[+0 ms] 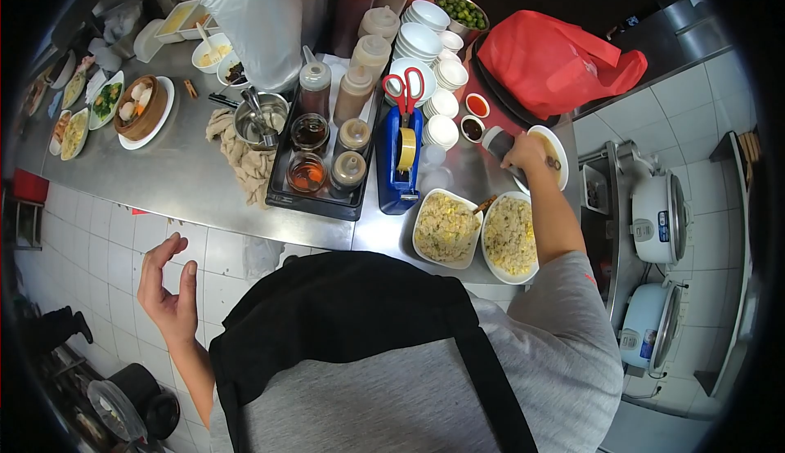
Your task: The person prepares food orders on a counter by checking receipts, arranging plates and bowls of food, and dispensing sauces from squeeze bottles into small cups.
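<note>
My right hand (527,155) is closed around a dark grey cylindrical container with a pale end (496,141), held tilted beside a white oval bowl of soup (561,163); its label is hidden. Two small sauce dishes, one red (477,105) and one dark (472,129), sit just beyond the container. Below my right forearm are two white bowls of fried rice, a squarish one (446,230) and an oval one (509,239). My left hand (169,285) hangs in the air in front of the counter edge, fingers apart, holding nothing.
A black tray (315,205) carries squeeze bottles and jars. Beside it stands a blue tape dispenser (398,183) with red scissors (404,89). Stacked white bowls (419,42), a red bag (556,65), a steamer basket (143,109) and a beige cloth (237,154) occupy the counter.
</note>
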A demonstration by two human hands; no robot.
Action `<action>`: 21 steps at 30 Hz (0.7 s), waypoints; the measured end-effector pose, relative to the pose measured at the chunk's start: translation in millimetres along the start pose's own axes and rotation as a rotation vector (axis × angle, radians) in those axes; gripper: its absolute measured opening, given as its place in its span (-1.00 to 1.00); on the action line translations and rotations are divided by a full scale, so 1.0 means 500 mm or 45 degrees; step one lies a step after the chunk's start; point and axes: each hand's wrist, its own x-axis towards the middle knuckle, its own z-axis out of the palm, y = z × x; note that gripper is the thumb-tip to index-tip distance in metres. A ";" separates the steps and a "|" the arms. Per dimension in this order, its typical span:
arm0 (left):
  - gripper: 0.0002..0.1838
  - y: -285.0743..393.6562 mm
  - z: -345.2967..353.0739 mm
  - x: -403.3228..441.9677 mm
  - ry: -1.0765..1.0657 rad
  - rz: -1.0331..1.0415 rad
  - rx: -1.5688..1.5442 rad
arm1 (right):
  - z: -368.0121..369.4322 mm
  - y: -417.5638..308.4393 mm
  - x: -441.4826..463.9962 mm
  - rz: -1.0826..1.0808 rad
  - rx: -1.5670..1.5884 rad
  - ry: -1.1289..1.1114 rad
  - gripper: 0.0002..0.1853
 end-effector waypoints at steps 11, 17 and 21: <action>-0.69 0.019 0.010 0.022 -0.014 0.081 -0.021 | -0.070 -0.020 -0.008 -0.585 2.923 -0.125 -0.50; -0.69 0.018 0.000 0.001 0.032 0.024 -0.015 | -0.301 -0.300 -0.036 -1.404 3.229 0.011 -0.57; -0.68 0.007 -0.015 -0.023 0.069 -0.031 -0.007 | -0.350 -0.481 -0.031 -1.511 2.618 0.696 -0.44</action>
